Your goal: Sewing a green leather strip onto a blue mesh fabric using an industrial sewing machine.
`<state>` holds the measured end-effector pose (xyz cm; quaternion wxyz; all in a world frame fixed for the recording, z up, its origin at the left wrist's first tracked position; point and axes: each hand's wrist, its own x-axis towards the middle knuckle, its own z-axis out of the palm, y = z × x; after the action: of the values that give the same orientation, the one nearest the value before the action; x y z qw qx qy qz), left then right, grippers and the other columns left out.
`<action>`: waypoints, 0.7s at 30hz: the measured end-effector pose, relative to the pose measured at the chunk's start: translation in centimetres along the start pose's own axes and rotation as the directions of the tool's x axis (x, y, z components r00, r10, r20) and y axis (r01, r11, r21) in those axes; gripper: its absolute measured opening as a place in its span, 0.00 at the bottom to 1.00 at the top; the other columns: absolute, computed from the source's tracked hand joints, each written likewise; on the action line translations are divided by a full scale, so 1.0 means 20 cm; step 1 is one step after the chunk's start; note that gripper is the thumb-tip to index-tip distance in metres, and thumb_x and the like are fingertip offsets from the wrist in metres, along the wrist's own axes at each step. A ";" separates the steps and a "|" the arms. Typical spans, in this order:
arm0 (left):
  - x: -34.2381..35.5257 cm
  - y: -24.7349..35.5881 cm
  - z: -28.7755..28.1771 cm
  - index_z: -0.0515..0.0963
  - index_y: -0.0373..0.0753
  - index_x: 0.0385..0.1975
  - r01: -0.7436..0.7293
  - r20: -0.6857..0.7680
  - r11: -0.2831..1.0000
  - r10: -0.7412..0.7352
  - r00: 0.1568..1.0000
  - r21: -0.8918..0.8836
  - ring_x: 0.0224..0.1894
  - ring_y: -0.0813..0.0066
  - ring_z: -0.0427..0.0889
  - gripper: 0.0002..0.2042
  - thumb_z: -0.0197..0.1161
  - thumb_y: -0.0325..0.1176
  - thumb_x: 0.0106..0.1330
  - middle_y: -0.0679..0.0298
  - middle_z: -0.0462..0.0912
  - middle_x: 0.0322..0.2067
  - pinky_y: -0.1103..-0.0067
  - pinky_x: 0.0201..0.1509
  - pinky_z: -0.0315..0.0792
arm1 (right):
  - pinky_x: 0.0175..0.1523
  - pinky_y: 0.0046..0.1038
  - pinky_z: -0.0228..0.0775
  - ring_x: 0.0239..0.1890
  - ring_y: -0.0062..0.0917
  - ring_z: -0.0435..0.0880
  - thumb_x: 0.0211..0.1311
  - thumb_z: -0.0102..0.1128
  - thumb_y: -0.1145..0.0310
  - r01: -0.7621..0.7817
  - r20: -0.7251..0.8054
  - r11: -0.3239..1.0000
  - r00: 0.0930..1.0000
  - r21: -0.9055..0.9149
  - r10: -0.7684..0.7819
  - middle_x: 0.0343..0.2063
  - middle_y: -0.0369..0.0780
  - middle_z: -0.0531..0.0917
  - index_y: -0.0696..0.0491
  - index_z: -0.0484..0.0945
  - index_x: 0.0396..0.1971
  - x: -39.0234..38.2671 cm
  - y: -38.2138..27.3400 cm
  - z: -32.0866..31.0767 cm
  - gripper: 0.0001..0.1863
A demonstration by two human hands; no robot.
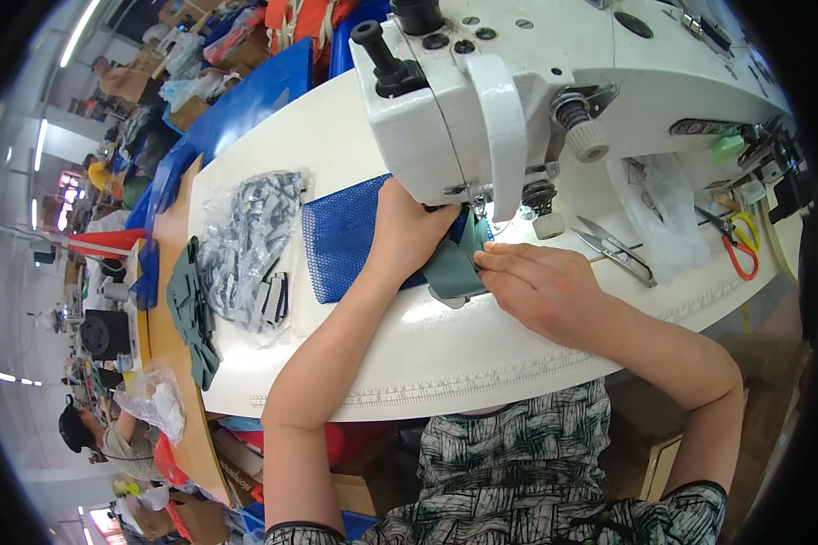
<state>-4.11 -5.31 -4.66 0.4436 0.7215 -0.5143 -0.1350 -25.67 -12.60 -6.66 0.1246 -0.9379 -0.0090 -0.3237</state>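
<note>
White tabletop (409,350), blue mesh (341,238) lengthwise left-to-right

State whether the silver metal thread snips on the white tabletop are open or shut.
Open: the silver metal thread snips lie with their two pointed tips apart, white tabletop showing between them.

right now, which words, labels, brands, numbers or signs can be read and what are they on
Ruler strip on the white table: scale figures too small to read surely.
Dark plate on the white sewing machine: markings too blurred to read.
Cardboard box at lower left: print partly visible, left unquoted.
</note>
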 end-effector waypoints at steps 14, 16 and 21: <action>-0.25 0.18 -0.09 0.87 0.41 0.41 -0.326 0.165 0.938 0.306 0.938 0.116 0.48 0.63 0.82 0.16 0.80 0.41 0.58 0.62 0.86 0.40 0.63 0.64 0.61 | 0.44 0.44 0.79 0.43 0.48 0.83 0.64 0.70 0.68 -0.328 -0.138 0.942 0.932 0.072 0.335 0.39 0.50 0.82 0.63 0.83 0.44 0.02 0.04 -0.02 0.15; -0.24 0.17 -0.15 0.88 0.42 0.43 -0.232 0.344 0.923 0.119 0.931 0.307 0.49 0.63 0.82 0.20 0.84 0.45 0.55 0.60 0.88 0.43 0.64 0.67 0.59 | 0.46 0.47 0.76 0.42 0.51 0.82 0.67 0.68 0.67 -0.450 -0.043 0.880 0.887 0.148 0.461 0.39 0.52 0.81 0.69 0.79 0.46 0.02 0.04 -0.03 0.19; -0.23 0.11 -0.22 0.83 0.39 0.48 -0.187 0.274 0.981 0.196 0.942 -0.058 0.52 0.64 0.82 0.15 0.73 0.41 0.70 0.62 0.83 0.39 0.51 0.81 0.44 | 0.47 0.46 0.73 0.46 0.47 0.81 0.68 0.70 0.57 -0.436 0.039 0.896 0.900 0.080 0.435 0.38 0.50 0.81 0.61 0.83 0.45 0.04 0.03 -0.02 0.20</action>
<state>-4.66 0.70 -1.70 0.3889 0.6349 -0.6372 -0.1992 -25.27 -13.37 -6.04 0.2343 -0.9131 0.1856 -0.2773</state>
